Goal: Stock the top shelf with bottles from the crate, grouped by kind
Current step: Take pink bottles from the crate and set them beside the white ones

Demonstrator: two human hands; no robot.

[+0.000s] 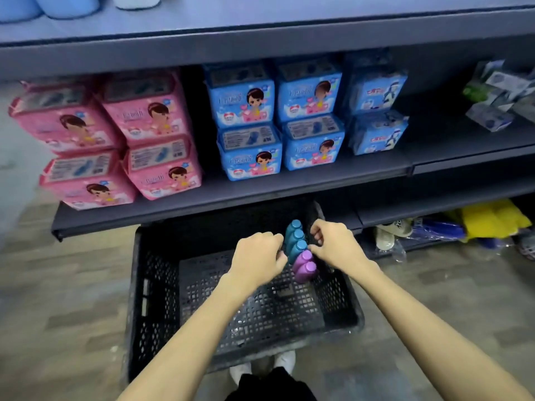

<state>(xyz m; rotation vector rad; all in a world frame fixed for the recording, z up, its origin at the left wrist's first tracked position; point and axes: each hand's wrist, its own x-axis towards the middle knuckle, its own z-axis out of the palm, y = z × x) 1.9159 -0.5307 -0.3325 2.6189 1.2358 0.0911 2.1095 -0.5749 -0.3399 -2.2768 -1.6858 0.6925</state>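
Bottom centre of the frame you can just see white shoes (285,360) poking out under the near wall of a black crate (153,299) sitting on the wood-look floor (72,299); both forearms reach up from the lower edge into it; in the middle of the frame the left hand (256,260) has its fingers curled in against the side of the teal bottles (296,240), looks like a grip but can't tell for sure; the right hand (337,244) has its fingers bent and pinching at the other side of the same row, contact is hidden; two purple bottles (305,264) stand right in front of the teal ones, touching them, all bunched at the crate's far right side; beyond that, mid-frame, a dark shelf carries pink packs (115,140) on the left and blue packs (278,120) in the centre; the top shelf (289,21) runs across the upper edge with pale blue tubs (66,5) at upper left
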